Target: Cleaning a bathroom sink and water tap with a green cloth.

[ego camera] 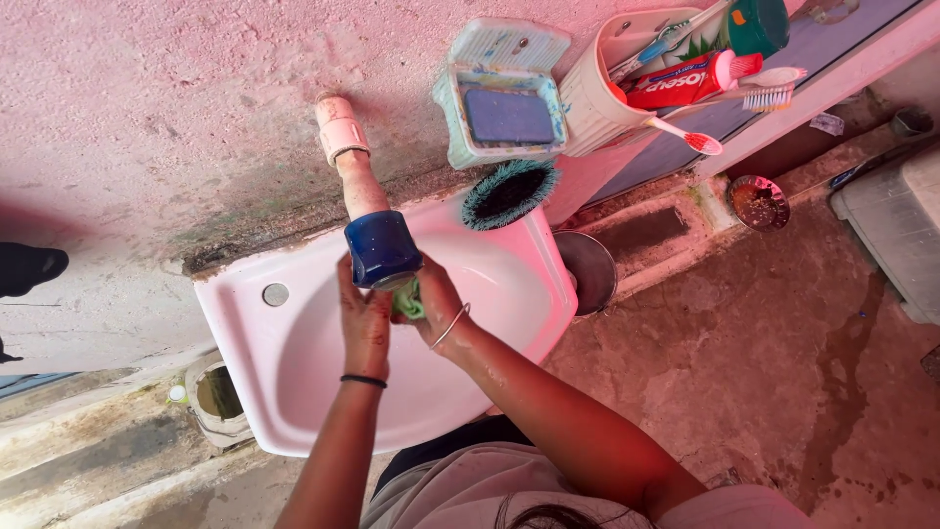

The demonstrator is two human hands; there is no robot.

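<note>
Basically, head view: both hands meet over the white washbasin (294,343), directly below the blue tap spout (382,250), so any runoff lands in the bowl. Left hand (364,323) has its fingers closed against a green scrub pad (409,302); right hand (438,299) has its fingers curled round the pad's other side. Round teal brush (509,193) rests on the basin's back rim; soap dish (501,106) and toothbrush holder (599,93) hang above it.

A soap box (501,116), round brush (509,192) and toothbrush holder (602,103).
</note>
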